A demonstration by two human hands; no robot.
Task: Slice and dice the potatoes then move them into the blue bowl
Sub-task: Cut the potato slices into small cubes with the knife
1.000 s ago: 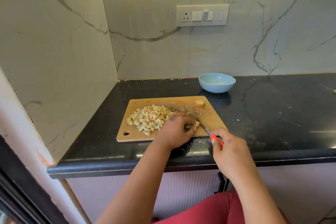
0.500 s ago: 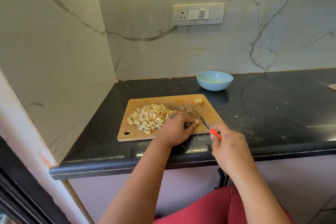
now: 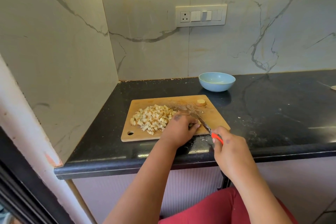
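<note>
1. Wooden cutting board [image 3: 214, 114] lies on the black countertop [image 3: 272, 114], near the front edge, hanging hole at its near-left corner.
2. Heap of diced potato [image 3: 152, 118] covers the left half of the board; pale cubes, loosely piled.
3. 1 round potato end piece [image 3: 201, 103] sits alone at the board's far-right corner, well apart from the heap.
4. Left hand [image 3: 179, 129] rests on the board just right of the heap, fingers curled down over a small potato piece [image 3: 190, 125]; only a sliver of the piece shows between the fingers, so its shape cannot be told.
5. Right hand [image 3: 230, 148] is wrapped round the orange handle of a knife [image 3: 203, 123], near the board's front-right corner and partly over the counter edge.
6. Knife blade runs diagonally away from the right hand, up and to the left, across the board; it lies just beside the left fingertips. Whether the edge touches the held piece cannot be told.
7. Blue bowl [image 3: 217, 85] stands on the countertop behind the board's far-right corner, apart from the board; no potato visible in it.
8. Small pale scraps are scattered on the counter by the board's front edge and to its right.
9. White switch plate [image 3: 201, 15] with 1 socket is on the marble wall above the bowl.
</note>
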